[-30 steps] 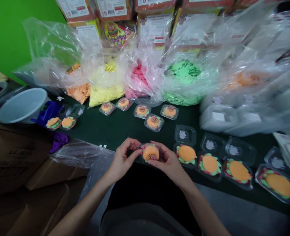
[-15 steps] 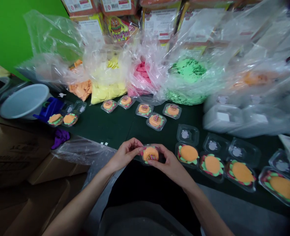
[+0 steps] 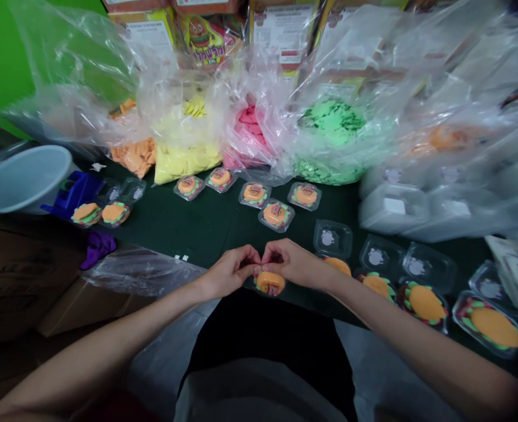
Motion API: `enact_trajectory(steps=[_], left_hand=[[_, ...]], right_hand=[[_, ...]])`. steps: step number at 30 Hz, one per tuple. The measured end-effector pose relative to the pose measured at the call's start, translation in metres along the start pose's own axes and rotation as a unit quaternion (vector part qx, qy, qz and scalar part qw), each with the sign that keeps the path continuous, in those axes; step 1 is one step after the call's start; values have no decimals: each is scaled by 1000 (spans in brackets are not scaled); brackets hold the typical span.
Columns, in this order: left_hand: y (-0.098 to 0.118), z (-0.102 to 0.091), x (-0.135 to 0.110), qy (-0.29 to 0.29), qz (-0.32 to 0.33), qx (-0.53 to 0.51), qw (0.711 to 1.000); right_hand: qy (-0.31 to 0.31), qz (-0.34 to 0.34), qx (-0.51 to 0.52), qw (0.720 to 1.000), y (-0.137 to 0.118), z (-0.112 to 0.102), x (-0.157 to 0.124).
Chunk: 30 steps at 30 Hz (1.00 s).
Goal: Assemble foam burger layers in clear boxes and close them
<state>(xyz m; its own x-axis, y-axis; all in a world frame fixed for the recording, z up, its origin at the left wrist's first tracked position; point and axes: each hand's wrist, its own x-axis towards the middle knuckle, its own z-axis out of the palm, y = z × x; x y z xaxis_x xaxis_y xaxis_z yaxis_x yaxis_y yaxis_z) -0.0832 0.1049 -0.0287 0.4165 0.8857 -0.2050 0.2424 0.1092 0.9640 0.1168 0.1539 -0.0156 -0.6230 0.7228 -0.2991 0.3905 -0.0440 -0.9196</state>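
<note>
Both my hands meet at the near edge of the dark green table (image 3: 188, 228). My left hand (image 3: 232, 271) and my right hand (image 3: 290, 262) are closed, pinching the top of a small clear clamshell pack with an orange burger-shaped candy (image 3: 269, 282) inside. To the right lies a row of open clamshells with burger candies (image 3: 425, 302), lids back. Several closed packs (image 3: 276, 214) lie further back on the table.
Clear bags of orange (image 3: 135, 155), yellow (image 3: 184, 161), pink (image 3: 250, 138) and green pieces (image 3: 329, 140) stand at the back, with printed cartons behind. A pale bowl (image 3: 21, 179) and blue object (image 3: 72, 190) are left. Stacked empty clamshells in bags (image 3: 417, 205) are right. Cardboard boxes (image 3: 21, 281) sit lower left.
My hands have turned over the pack, from cradling its sides to pinching at its top with fingertips together. The view has shifted slightly.
</note>
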Motion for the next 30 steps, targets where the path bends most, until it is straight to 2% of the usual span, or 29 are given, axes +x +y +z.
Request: enact_trajectory(steps=[6,12,16,21,25,30], left_hand=[[-1,1,-3,10,11,19,1000],[-4,3,1,14,4,-5,1000],[-7,2,5,11,-7,-50,999],[-8,-5,8,-22,-57,-159,985],[-7,-6,7,-3,-94,-206,974],[-7,0,5,28,-92,-189,977]], right_hand=[[-14,13,-40,999,-4,2,0],[-23,20,-22,999,-3,1,5],[-36,29,29,999,1,-1,11],[-77,59,149,984,10,-10,17],[-81,91,199,972,10,-12,16],[-66,127,220,965,10,-7,16]])
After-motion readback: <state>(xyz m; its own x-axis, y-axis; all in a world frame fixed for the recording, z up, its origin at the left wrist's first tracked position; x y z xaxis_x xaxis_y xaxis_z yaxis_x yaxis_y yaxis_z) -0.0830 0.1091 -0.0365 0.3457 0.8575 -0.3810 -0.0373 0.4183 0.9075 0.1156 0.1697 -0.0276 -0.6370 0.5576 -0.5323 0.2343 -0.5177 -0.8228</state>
